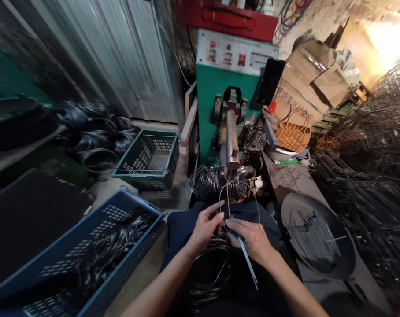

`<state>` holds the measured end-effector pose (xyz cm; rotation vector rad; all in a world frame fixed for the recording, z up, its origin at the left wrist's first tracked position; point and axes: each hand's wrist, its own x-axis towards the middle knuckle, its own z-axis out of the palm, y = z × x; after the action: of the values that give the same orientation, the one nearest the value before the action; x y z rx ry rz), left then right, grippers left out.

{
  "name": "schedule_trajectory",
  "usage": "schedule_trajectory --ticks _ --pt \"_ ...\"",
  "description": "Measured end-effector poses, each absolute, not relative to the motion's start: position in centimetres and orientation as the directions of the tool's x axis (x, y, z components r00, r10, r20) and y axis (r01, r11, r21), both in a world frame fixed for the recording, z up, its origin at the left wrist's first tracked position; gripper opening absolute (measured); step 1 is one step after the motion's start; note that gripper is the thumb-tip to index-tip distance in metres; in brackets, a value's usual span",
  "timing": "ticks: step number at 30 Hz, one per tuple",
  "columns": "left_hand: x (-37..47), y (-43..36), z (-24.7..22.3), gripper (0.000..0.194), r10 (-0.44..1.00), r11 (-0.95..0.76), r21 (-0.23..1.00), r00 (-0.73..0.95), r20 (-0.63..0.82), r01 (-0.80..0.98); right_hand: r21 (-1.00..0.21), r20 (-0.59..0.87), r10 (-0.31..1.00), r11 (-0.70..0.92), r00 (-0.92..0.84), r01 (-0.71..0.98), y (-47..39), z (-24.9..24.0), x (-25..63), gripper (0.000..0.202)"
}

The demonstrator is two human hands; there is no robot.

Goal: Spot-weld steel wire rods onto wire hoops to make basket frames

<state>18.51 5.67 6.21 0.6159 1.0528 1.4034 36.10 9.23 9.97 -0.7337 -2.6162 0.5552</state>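
My left hand pinches a thin bent wire frame between thumb and fingers. It is held over my lap, below the metal arm of a green machine. My right hand is closed around several straight metal rods, whose far ends point down toward my lap. The fingers of both hands almost meet, and the exact spot where rod and frame touch is partly hidden. Under my hands a pile of wire rings rests on my lap. Coiled wire lies just beyond, at the machine's foot.
A dark round pan with several short rods stands on a bench at right, beside heaped wire racks. At left are a blue crate of wire rings and a green crate. A phone hangs by the control panel.
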Motion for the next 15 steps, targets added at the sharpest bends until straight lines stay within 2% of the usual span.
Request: schedule_trajectory --ticks 15 --pt "18.46 5.95 6.63 0.059 0.970 0.137 0.837 -0.101 -0.222 -0.529 -0.490 0.268 0.551 0.785 -0.790 0.380 9.46 10.00 36.30 0.035"
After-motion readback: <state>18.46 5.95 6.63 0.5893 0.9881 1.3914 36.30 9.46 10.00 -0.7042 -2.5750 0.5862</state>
